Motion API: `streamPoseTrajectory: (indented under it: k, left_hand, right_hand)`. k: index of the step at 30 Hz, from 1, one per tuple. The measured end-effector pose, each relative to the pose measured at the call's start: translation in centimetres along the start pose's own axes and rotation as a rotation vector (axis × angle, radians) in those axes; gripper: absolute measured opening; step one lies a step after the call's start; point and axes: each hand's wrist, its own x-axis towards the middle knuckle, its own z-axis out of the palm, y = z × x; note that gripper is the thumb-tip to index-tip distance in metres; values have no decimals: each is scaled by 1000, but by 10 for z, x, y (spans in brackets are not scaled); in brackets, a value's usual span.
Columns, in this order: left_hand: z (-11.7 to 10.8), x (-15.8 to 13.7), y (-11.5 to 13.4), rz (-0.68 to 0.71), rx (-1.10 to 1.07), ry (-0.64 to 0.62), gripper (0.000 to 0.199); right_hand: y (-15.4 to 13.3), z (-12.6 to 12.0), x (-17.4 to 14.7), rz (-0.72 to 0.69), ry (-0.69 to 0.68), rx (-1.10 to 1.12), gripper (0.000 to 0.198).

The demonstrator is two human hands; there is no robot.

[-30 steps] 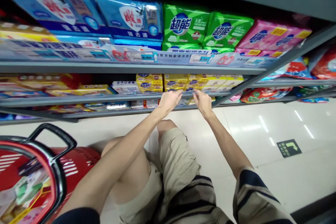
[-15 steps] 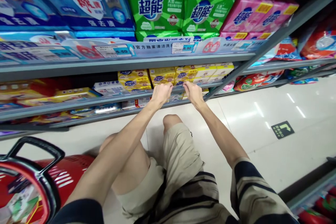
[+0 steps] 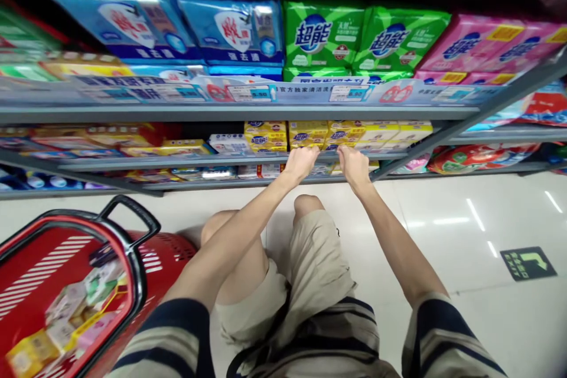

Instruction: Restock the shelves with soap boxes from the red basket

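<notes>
Along supermarket shelving (image 3: 266,113), I can't tell whether my curled left hand (image 3: 302,163) and right hand (image 3: 355,166) grip yellow 超能 packs (image 3: 309,133), likely firm, slick, best held side-on.

Grey upper shelf (image 3: 239,113) holds stacked blue packs (image 3: 228,29), green packs (image 3: 325,35) and pink packs (image 3: 473,50), left to right. Middle shelf (image 3: 177,163) carries a white pack (image 3: 228,144) and, right of it, a row of yellow packs (image 3: 266,138). Lowest shelf (image 3: 212,183) holds flat packages (image 3: 219,173), labels unreadable. Pale glossy floor (image 3: 438,266): red basket (image 3: 172,254) stands left, dark exit sign (image 3: 528,264) lies right.
</notes>
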Motion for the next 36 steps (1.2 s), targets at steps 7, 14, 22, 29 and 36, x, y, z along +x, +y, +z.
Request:
streamPoseTrajectory:
  k: [7,14,22,29,36]
  left_hand:
    - [-12,-56,-29,86,-24,-38,37]
    - [-31,-107,-110,-294,25,117,43]
    - [-27,-120,-128,-402,-18,129,45]
    - [-19,-109,-139,-432,-122,171,40]
    - [-13,-102,-139,-455,-126,213,35]
  right_hand:
    - [-37,9,-25,-83,74,148,40]
    - [-130,23,-4,-332,-29,265,42]
    - [-147,42,10,-301,14,254,42]
    - [-150,45,16,-288,19,256,39]
    - [-158,39,12,-245,12,217,45]
